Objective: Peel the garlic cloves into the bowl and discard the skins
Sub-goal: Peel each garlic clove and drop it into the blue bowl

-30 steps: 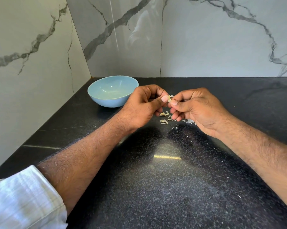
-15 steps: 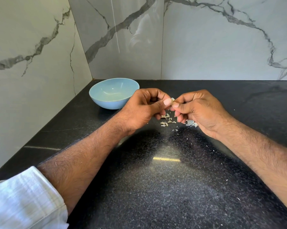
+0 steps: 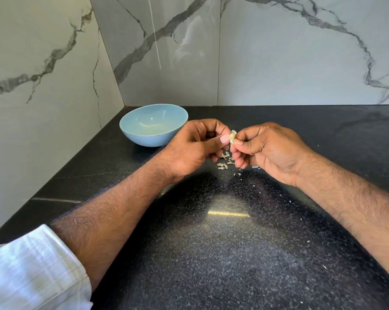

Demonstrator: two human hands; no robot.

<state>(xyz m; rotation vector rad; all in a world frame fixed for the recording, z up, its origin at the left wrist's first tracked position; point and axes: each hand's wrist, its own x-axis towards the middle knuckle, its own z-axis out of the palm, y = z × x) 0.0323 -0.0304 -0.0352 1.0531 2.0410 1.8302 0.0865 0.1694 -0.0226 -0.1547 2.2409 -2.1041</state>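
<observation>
A small pale garlic clove (image 3: 232, 138) is pinched between the fingertips of both hands, just above the black counter. My left hand (image 3: 194, 146) holds it from the left with thumb and curled fingers. My right hand (image 3: 267, 149) pinches it from the right, and a bit of loose skin sticks up at the clove's top. Under the hands, torn garlic skins (image 3: 223, 163) lie scattered on the counter. The light blue bowl (image 3: 153, 136) stands to the left of my left hand, near the corner; I see nothing inside it.
The black speckled counter (image 3: 222, 253) runs to marble walls at the left and back, which meet in a corner behind the bowl. Tiny skin flecks (image 3: 324, 266) dot the counter on the right. A white sleeve (image 3: 32, 271) covers my left upper forearm.
Both hands stay together at the clove with only small finger shifts. The view has tilted slightly, so the bowl and hands sit a little lower in frame.
</observation>
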